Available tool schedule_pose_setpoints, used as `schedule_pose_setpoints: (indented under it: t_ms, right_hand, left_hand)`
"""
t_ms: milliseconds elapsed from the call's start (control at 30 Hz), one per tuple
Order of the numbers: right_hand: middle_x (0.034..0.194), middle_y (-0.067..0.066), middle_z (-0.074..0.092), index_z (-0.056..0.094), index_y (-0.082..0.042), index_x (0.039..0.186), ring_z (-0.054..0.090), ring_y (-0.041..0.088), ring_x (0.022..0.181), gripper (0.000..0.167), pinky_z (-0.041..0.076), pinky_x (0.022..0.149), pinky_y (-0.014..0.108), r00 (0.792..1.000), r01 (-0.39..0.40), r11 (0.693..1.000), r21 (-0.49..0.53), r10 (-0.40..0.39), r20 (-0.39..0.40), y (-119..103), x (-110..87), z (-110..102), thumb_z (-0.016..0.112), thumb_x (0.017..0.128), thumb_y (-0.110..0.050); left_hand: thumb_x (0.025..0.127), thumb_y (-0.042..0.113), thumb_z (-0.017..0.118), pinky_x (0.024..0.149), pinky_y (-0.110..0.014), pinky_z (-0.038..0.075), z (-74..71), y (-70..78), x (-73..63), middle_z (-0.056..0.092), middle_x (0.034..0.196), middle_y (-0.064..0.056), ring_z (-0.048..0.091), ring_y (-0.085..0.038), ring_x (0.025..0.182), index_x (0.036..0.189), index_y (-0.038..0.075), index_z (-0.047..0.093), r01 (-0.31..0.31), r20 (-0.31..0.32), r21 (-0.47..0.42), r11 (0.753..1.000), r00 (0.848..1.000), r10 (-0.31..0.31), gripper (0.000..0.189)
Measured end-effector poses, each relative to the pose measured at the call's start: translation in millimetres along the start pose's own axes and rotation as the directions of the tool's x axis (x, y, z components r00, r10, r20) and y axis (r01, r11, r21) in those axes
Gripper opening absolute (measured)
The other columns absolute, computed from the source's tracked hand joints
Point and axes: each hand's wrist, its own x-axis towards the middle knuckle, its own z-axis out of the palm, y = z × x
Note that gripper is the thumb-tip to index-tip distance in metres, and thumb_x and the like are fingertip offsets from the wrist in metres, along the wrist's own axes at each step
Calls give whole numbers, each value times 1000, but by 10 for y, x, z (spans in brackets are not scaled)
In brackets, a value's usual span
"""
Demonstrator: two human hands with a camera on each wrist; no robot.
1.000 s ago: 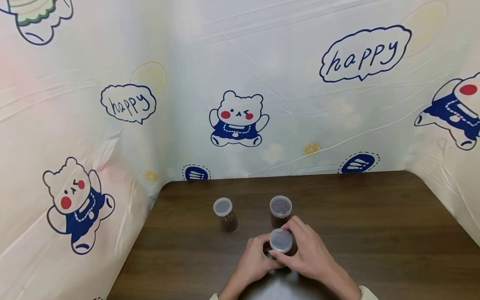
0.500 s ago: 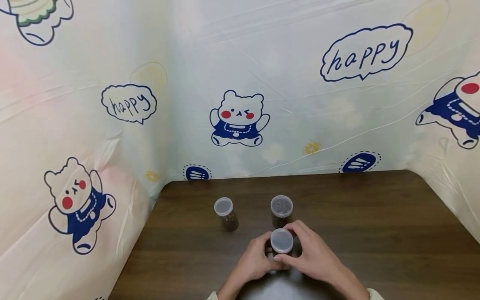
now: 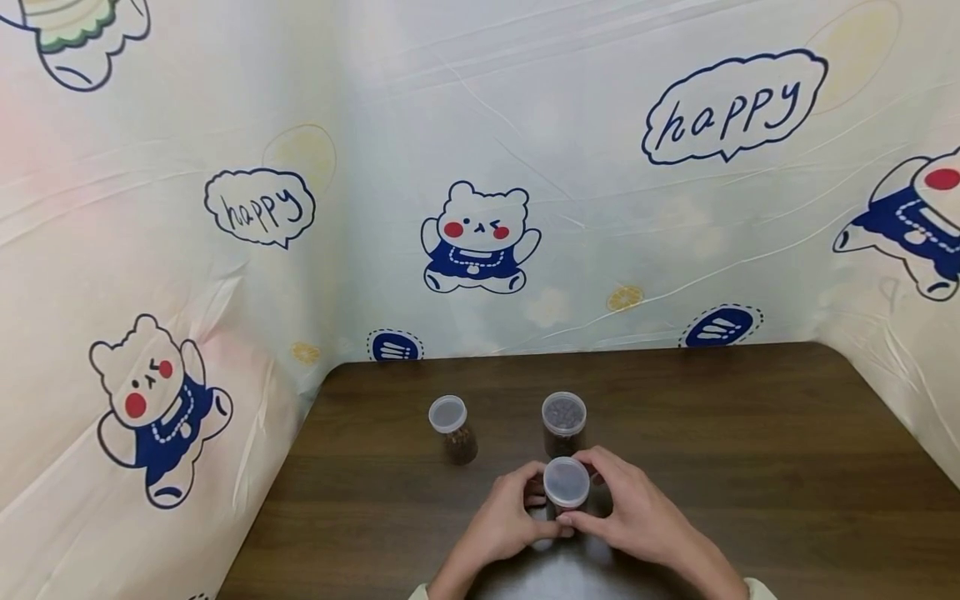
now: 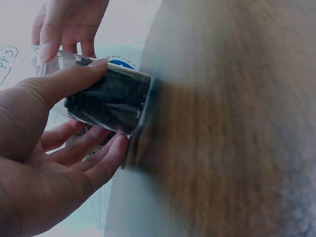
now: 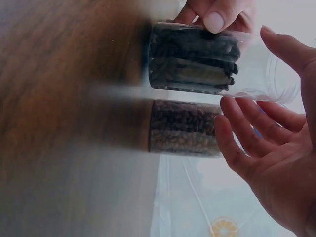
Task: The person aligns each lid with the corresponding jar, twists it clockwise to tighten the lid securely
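Note:
A clear jar with a translucent lid (image 3: pixel 566 482) stands upright between my two hands near the middle of the table. Dark stick-like pieces (image 5: pixel 192 59) fill its lower part. My left hand (image 3: pixel 504 518) grips the jar from the left, thumb across its near side and fingers curled round behind, as the left wrist view shows. From the right, my right hand (image 3: pixel 637 508) holds it between thumb and fingers, with fingertips at the jar's wall below the lid. Just behind stands a second lidded jar (image 5: pixel 185 128) of brown seeds or beans.
Another lidded jar (image 3: pixel 457 442) with brown contents stands at the back left. All are on a dark wooden table (image 3: pixel 720 433). A pale printed cloth (image 3: pixel 600 192) with bears and "happy" bubbles hangs round the back and sides.
My right hand has slid from the lid's edge down and right, its fingers now lower on the jar. My left hand keeps its grip; the jar barely shifts.

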Motion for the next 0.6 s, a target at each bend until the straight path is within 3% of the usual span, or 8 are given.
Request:
schedule_pose_setpoints:
  t_ms: [300, 600]
  right_hand:
    - [111, -22, 63, 61, -28, 128, 62, -4, 94, 56, 59, 80, 28, 995, 25, 999, -44, -29, -98, 12, -18, -191, 91, 82, -40]
    - [110, -21, 65, 63, -26, 128, 62, -4, 92, 57, 59, 78, 28, 990, -2, 997, -83, -9, -140, 74, -62, -402, 93, 81, -34]
  left_hand:
    - [80, 20, 94, 97, -25, 60, 104, 116, 83, 75, 123, -2, 72, -8, 114, 131, 19, 68, -123, -47, 16, 992, 991, 123, 57]
    - [84, 23, 91, 97, -21, 58, 225, 236, 258, 74, 128, -1, 71, -8, 117, 135, 20, 66, -183, -21, 37, 982, 983, 184, 57]
